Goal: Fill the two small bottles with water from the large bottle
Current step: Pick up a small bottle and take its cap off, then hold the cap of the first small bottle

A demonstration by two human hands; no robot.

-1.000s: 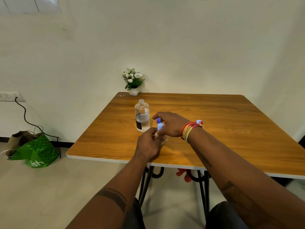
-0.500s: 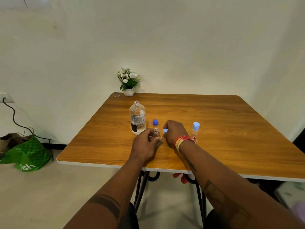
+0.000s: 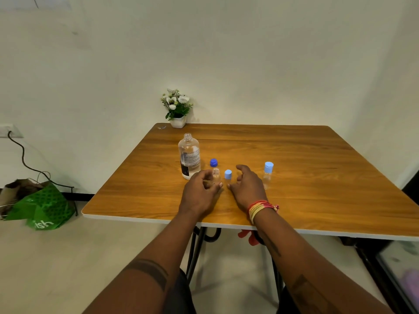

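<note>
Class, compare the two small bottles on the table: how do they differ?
The small bottle by the left hand is uncapped, while the right small bottle wears its light blue cap. The left hand touches the first; the second stands untouched. Both are clear and upright.

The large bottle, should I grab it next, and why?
Probably yes: right hand to the large bottle. It stands uncapped, the left hand holds the open small bottle, and its light blue cap is off.
</note>
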